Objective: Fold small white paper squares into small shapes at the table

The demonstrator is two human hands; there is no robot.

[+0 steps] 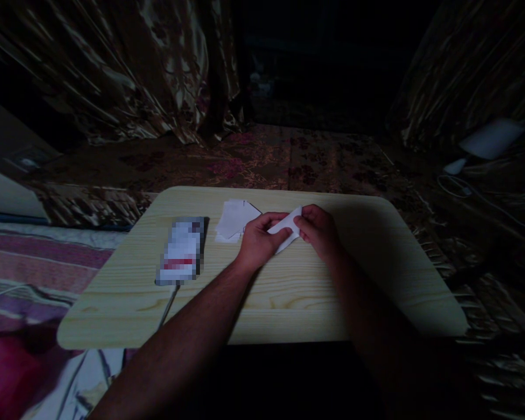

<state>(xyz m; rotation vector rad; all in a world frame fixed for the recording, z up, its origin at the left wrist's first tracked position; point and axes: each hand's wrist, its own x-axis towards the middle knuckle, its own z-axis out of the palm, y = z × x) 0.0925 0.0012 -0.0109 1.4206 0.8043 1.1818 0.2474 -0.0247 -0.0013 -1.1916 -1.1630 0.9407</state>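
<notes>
A small white piece of paper (287, 230) is held between both hands above the light wooden table (367, 280). My left hand (258, 240) pinches its left part with curled fingers. My right hand (318, 231) pinches its right end between thumb and fingertips. The paper looks folded and slanted. Just behind my left hand, a small pile of white paper sheets (234, 220) lies flat on the table.
A phone (181, 251) lies on the table's left side with a cable (168, 306) running off the near edge. Striped bedding (30, 262) is at the left. Patterned fabric (289, 157) covers the floor beyond. A white device with cords (485, 143) sits at the right.
</notes>
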